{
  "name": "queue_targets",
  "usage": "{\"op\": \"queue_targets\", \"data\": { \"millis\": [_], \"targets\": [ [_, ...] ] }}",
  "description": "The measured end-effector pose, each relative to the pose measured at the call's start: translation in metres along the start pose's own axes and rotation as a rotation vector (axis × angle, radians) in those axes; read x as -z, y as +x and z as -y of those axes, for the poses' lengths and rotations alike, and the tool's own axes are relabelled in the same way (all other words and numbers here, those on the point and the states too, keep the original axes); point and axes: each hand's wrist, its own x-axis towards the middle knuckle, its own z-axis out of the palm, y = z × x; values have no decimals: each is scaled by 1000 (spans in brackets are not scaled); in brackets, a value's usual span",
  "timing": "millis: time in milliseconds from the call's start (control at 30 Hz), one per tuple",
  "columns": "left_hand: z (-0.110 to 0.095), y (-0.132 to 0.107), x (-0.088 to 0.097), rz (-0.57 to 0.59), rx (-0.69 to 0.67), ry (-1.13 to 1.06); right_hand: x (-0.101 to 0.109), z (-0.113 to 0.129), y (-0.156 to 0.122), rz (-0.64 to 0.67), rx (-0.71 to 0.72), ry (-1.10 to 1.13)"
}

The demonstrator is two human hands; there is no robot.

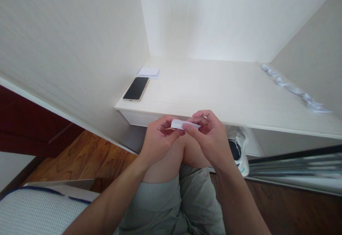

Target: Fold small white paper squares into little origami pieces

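Watching remotely, I have the left hand (160, 135) and right hand (213, 138) both pinching a creased white paper strip (177, 123) above the knees, at the near edge of the shelf (213, 88). From the hands, flat paper sheets (149, 71) lie at eleven o'clock; a row of crumpled white pieces (294, 90), probably folded paper, runs toward two-thirty. I judge this strip partly folded, those sheets left to do.

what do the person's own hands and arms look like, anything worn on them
The left hand and right hand are bare, with no gloves and no rings that I can see. The left forearm and right forearm are bare too: no sleeve, watch or bracelet shows, and no clear markings.
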Motion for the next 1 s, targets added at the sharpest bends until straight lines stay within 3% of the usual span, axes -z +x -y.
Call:
{"op": "queue_targets", "data": {
  "millis": [133, 433, 667, 1000],
  "targets": [
    [2, -1, 1, 29, -6, 8, 6, -2, 0, 33, -3, -66],
    [-2, -6, 3, 141, -18, -10, 5, 1, -3, -43, 49, -135],
    [1, -5, 1, 104, 11, 52, 2, 4, -10, -136, 68, -228],
    [1, -7, 0, 66, -164, 310, 4, 5, -14, -148, 68, -369]
  ]
}}
